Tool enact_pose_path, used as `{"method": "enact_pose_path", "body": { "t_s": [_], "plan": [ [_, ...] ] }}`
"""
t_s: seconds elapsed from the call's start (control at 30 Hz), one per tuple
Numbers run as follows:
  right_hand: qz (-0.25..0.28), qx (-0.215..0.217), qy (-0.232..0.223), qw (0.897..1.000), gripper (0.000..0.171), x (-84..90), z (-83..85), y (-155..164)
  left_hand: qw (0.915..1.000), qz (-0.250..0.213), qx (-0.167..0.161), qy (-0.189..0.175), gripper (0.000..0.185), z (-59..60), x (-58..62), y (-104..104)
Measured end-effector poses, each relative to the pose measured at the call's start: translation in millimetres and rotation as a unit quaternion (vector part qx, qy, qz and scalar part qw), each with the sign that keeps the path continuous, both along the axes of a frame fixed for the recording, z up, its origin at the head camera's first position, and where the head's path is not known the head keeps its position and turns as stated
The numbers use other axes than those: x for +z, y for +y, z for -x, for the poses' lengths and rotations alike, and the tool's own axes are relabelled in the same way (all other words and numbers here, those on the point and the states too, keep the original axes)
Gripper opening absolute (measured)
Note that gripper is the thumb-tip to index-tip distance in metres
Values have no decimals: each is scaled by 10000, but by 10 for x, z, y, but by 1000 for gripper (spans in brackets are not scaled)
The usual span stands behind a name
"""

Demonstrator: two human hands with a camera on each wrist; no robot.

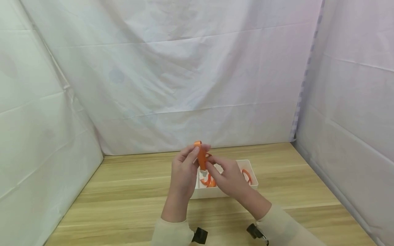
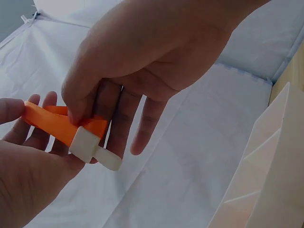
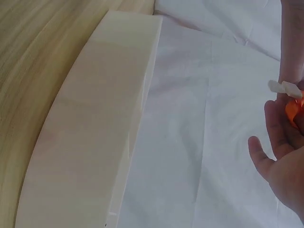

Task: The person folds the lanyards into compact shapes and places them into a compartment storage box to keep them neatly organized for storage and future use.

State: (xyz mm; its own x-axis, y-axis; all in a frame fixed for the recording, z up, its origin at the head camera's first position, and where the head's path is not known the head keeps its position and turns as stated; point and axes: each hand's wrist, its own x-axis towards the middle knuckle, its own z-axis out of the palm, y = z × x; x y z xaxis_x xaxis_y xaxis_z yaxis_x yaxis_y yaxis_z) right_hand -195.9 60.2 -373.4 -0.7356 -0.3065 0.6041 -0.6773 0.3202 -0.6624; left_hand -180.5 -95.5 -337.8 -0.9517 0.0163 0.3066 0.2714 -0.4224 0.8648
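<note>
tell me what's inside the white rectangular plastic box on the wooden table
The white rectangular plastic box holds curled orange straps, one with a white piece. The left hand and right hand cover its middle, hiding the rest.

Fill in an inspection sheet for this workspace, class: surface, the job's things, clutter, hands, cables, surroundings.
Surface: wooden table, pale planks.
Job's things: orange strap with a white clip at its end, held above the white box; more orange straps lie inside the box.
Clutter: nothing seen.
Hands: left hand pinches the strap near its top; right hand grips it lower down.
Cables: nothing seen; small black cameras sit at both wrists.
Surroundings: white cloth hangs behind and at both sides.
</note>
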Motion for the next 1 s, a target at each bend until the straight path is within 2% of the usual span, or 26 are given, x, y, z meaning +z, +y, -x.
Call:
{"method": "enact_pose_path", "body": {
  "t_s": [0.13, 0.2, 0.4, 0.5, 0.57, 0.7, 0.77, 0.83, 1.0],
  "plan": [
    [-108, 184, -423, 9989, 17, 14, 5, -11, 9999, -33, 70, -98, 22, 7, 1, 20],
    [-185, 262, -462, 9984, 15, 16, 8, -16, 9999, -40, 113, -98, 22, 12, -6, 36],
    [-381, 259, 188, 9988, 13, 10, 11, -45, 9994, 126, 313, -43, 21, 17, -35, 55],
    [-420, 262, 311, 9983, 14, 0, 11, -63, 9988, 170, 437, -106, 22, 14, -35, 46],
    [-354, 283, 91, 9989, 16, 3, -3, -66, 9986, 137, 482, -138, 21, 11, -27, 47],
    [-68, 268, -763, 9967, 25, 26, -48, -70, 9987, 54, 498, -120, 21, 2, -4, 61],
    [47, 229, -1050, 9942, 26, 36, -66, -81, 9987, 12, 504, -87, 22, -3, 6, 73],
    [83, 148, -1084, 9940, 23, 39, -78, -97, 9987, -14, 510, -55, 22, -8, 13, 84],
    [132, -128, -721, 9972, 14, 26, -87, -120, 9987, -40, 511, -23, 23, -18, 25, 98]
  ]
}}
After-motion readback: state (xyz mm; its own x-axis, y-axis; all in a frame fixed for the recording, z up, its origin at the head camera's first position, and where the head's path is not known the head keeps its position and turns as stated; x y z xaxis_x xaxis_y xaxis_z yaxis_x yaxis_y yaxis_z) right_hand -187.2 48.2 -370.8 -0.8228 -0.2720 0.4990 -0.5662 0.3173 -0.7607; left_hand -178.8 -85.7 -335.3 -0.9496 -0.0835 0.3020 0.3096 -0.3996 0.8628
